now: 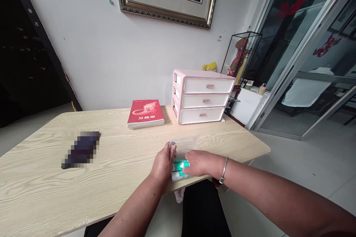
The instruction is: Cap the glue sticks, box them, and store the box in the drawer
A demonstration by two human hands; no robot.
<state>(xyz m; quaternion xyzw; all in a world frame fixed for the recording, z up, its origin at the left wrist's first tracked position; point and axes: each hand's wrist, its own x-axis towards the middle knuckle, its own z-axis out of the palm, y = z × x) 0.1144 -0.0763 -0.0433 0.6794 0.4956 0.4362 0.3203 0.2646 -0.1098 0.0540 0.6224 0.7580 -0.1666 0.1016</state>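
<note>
A clear plastic box (pixel 175 154) lies near the table's front edge, its transparent lid (pixel 187 143) folded back toward the wall. Inside are green and white tubes (pixel 181 163), which look like toothpaste; my right hand covers part of them. My left hand (pixel 163 163) is closed on the box's left side, thumb near the rim. From the right, my right hand (pixel 196 162) reaches over the box with its fingers bent down onto a tube. The fingertips are partly hidden, and a silver bracelet (pixel 224 170) circles that wrist.
A red book (pixel 146 112) lies toward the back of the wooden table (pixel 116 189). To its right stands a pink and white three-drawer organizer (pixel 204 96). A blurred dark object (pixel 82 150) rests on the left. The table's right corner ends beyond my right forearm.
</note>
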